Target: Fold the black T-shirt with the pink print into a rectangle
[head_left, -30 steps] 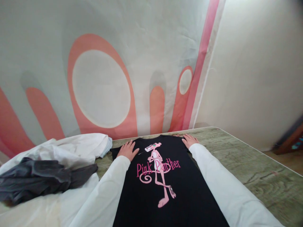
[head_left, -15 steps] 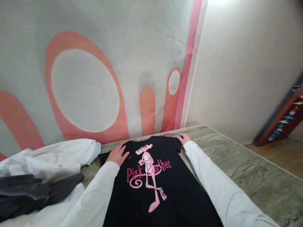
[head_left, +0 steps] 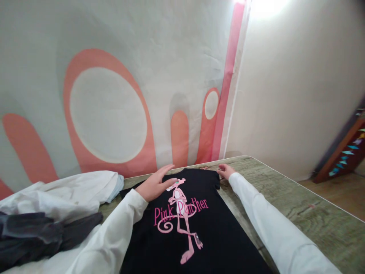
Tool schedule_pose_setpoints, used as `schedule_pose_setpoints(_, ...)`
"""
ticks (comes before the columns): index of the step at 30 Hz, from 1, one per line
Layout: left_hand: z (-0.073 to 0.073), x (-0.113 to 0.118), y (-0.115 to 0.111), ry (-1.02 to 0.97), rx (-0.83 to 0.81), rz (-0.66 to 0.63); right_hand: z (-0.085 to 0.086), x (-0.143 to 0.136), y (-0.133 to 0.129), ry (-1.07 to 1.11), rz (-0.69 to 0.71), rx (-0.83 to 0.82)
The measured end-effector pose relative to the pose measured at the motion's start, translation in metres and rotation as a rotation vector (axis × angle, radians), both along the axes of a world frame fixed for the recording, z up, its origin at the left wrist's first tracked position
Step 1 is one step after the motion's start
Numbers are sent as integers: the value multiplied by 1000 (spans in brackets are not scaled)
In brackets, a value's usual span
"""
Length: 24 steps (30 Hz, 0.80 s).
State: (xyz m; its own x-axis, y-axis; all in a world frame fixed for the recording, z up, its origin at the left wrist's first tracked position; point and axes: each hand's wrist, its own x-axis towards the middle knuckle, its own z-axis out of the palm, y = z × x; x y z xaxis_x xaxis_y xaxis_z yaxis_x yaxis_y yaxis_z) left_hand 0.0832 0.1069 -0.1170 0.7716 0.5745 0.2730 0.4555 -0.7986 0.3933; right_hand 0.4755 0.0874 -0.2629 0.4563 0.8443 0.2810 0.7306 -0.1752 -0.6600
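The black short-sleeved T-shirt with a pink cartoon print (head_left: 182, 220) lies flat on the wood-grain table (head_left: 285, 198), neckline toward the far edge, long axis running near to far. The right hand (head_left: 226, 171), fingers bent close together, touches its right sleeve; the left hand (head_left: 156, 184), thumb spread wide, is over its upper left. Bare tabletop extends rightward; crumpled white fabric (head_left: 76, 190) lies left.
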Motion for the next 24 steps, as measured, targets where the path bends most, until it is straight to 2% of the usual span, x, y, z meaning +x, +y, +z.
schedule_pose_setpoints(2,20,33,-30,63,-54,-143,10,-2,-8,-8,69,-31)
schedule_pose_setpoints(4,17,68,-56,182,-120,-204,17,-7,-20,-42,152,-58)
schedule_pose_setpoints(5,8,85,-68,243,-140,-231,20,-11,-27,-66,197,-69)
schedule_pose_setpoints(7,-18,111,-89,313,-159,-202,22,-21,-44,-111,282,-86)
schedule_pose_setpoints(9,-46,127,-109,325,-183,-152,21,-33,-59,-162,338,-96)
schedule_pose_setpoints(11,-69,132,-129,304,-178,-165,19,-42,-69,-242,366,-95)
schedule_pose_setpoints(14,-83,124,-154,303,-164,-214,18,-52,-77,-368,353,-63)
schedule_pose_setpoints(20,-79,109,-171,275,-149,-240,25,-54,-83,-594,252,24)
schedule_pose_setpoints(24,-80,108,-174,274,-151,-252,28,-52,-86,-671,257,-9)
